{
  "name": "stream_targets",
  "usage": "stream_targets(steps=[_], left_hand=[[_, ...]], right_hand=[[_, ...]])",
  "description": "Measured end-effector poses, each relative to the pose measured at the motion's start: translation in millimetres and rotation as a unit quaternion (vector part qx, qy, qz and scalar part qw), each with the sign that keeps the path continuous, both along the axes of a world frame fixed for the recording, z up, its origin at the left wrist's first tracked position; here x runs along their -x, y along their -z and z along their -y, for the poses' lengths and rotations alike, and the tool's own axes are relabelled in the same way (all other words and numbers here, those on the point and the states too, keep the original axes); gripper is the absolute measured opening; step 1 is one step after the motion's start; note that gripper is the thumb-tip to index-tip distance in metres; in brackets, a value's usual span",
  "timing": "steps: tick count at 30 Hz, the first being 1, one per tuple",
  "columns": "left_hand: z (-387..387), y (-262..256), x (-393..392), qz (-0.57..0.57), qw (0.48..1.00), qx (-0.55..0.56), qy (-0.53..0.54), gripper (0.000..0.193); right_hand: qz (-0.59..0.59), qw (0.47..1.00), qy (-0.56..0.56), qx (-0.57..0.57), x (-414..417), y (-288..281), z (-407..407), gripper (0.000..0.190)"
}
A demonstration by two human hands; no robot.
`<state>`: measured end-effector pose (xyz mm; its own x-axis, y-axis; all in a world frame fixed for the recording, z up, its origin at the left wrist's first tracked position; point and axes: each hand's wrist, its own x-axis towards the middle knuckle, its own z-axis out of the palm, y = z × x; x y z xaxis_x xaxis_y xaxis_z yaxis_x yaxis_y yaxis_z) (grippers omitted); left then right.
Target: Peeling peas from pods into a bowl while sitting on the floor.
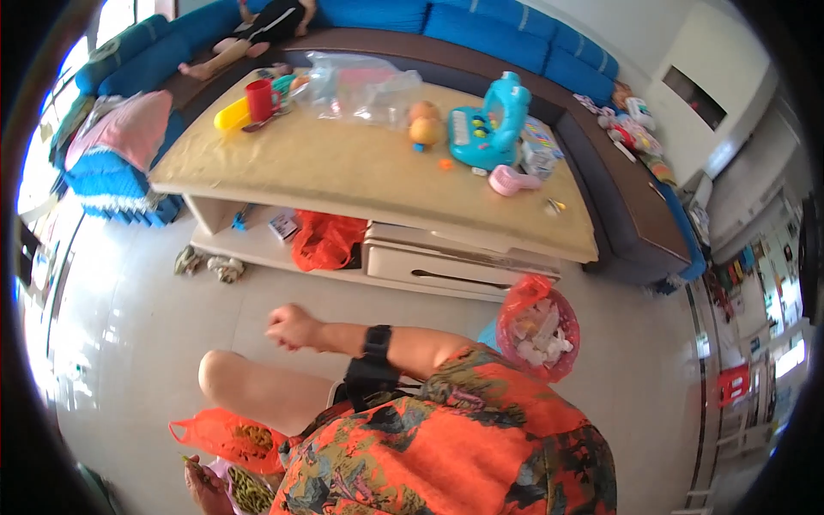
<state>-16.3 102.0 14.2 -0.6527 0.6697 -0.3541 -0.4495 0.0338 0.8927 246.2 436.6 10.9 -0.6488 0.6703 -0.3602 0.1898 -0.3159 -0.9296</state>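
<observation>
My right hand [293,327] hangs over the floor beyond my bare knee, its fingers curled together with nothing visible in them. A black strap is around that forearm. My left hand [205,486], at the lower left, pinches a thin green bean pod or stem [193,462]. Beside it, a pale pink bag [222,468] holds many green bean-like pieces [251,492]. Just above that bag is an orange-red plastic bag [215,430] with yellow-brown pieces [256,438] in it. My patterned shirt hides part of both bags.
A coffee table [360,174] bears a red mug [261,102], clear plastic bags [367,90], a turquoise toy keyboard [479,138] and a pink brush-like object [512,181]. A lined waste bin [566,322] stands near my elbow. Someone's legs [225,56] rest on the sofa [386,42].
</observation>
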Motion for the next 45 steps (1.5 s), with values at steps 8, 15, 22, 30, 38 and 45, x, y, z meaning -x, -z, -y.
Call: stream_targets(steps=[8, 15, 22, 30, 38, 45], left_hand=[[-104.7, -67.3, -73.2, -0.117, 0.981, -0.023, 0.154, 0.021], [-104.6, -61.5, -96.7, -0.195, 0.963, 0.015, 0.187, 0.022], [-89.2, -91.1, -100.6, -0.222, 0.953, 0.099, 0.181, 0.013], [-27.4, -57.7, -80.5, -0.286, 0.946, 0.148, 0.047, 0.01], [55.9, -70.7, -69.9, -0.068, 0.991, 0.078, -0.086, 0.016], [117.0, -39.3, -53.7, 0.063, 0.986, -0.065, -0.138, 0.025]], right_hand=[[-0.048, 0.925, -0.296, -0.233, 52.3, -105.8, 61.8, 0.023], [-0.035, 0.937, -0.324, -0.127, 50.8, -90.9, 76.6, 0.026], [-0.042, 0.929, -0.357, -0.09, 81.8, -70.3, 87.0, 0.022], [-0.092, 0.903, -0.42, 0.008, 146.0, -47.2, 138.6, 0.016], [-0.036, 0.813, -0.569, 0.117, 209.0, -64.0, 214.3, 0.014], [-0.013, 0.734, -0.663, 0.146, 255.0, -44.9, 268.8, 0.016]])
